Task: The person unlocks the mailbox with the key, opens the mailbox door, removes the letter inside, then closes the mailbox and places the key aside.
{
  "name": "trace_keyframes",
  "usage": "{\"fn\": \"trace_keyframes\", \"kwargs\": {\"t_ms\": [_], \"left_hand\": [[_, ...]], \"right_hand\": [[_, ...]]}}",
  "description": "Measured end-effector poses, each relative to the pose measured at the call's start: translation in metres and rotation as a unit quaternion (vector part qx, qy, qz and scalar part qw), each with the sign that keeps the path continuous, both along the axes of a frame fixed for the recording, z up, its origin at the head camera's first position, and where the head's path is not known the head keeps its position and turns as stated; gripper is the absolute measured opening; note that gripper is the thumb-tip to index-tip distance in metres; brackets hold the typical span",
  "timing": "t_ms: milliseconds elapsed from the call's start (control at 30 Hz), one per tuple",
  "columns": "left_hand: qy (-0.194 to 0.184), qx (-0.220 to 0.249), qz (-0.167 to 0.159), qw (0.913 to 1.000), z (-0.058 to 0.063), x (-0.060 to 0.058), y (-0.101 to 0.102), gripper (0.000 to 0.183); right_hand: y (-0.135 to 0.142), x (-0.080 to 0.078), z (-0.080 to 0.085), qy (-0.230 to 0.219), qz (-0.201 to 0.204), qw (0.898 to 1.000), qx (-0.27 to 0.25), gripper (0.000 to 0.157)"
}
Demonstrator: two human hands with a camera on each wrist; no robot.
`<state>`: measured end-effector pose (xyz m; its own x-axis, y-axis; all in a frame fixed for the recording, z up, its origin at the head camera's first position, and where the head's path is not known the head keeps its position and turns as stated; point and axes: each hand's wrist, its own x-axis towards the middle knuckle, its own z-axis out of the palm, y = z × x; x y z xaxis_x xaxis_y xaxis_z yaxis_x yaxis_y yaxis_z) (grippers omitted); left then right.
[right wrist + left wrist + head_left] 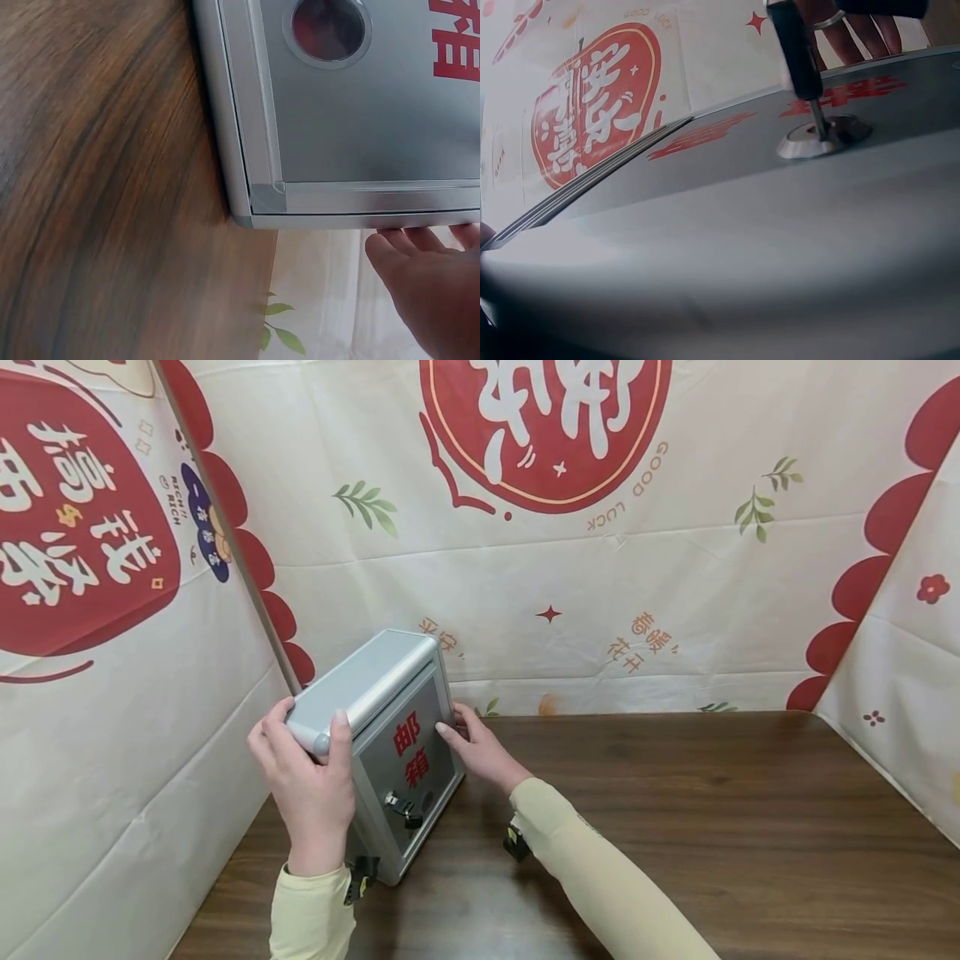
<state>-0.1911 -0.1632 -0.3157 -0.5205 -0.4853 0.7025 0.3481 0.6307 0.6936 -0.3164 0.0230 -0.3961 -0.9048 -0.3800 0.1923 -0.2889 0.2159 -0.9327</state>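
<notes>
A silvery metal mailbox [367,693] with red lettering [411,749] on its front door stands turned at an angle on the table's left part. My left hand [311,785] grips its upper left corner, the thumb on the front edge and the fingers round the side. On the opposite side my right hand [483,752] holds the right edge, thumb towards the front and the other fingers partly hidden behind. A lock [825,136] on the door has a black-headed key [799,52] in it. The right wrist view shows a round window [328,28] in the door.
The brown wooden table [675,827] extends to the right of the mailbox. Behind it hangs a printed white cloth [525,577], and another cloth [112,760] closes off the left side, close by the mailbox and my left hand.
</notes>
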Motion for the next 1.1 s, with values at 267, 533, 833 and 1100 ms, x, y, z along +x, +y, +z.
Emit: {"fn": "trace_keyframes", "kwargs": {"t_ms": [267, 533, 833, 1100], "left_hand": [[0.004, -0.010, 0.004, 0.9999, -0.002, -0.001, -0.001, 0.060], [0.004, -0.019, -0.005, 0.9998, -0.002, -0.002, -0.003, 0.059], [0.011, -0.037, -0.027, 0.9989, -0.003, -0.004, 0.000, 0.056], [0.016, -0.035, -0.052, 0.9979, -0.005, -0.006, 0.009, 0.057]], "right_hand": [[-0.004, -0.004, -0.004, -0.016, 0.005, 1.000, -0.016, 0.053], [0.001, 0.000, -0.005, -0.009, -0.016, 1.000, -0.007, 0.051], [0.023, 0.014, -0.007, -0.003, -0.054, 0.999, 0.006, 0.059], [0.042, 0.024, -0.008, 0.018, -0.070, 0.997, 0.005, 0.056]]}}
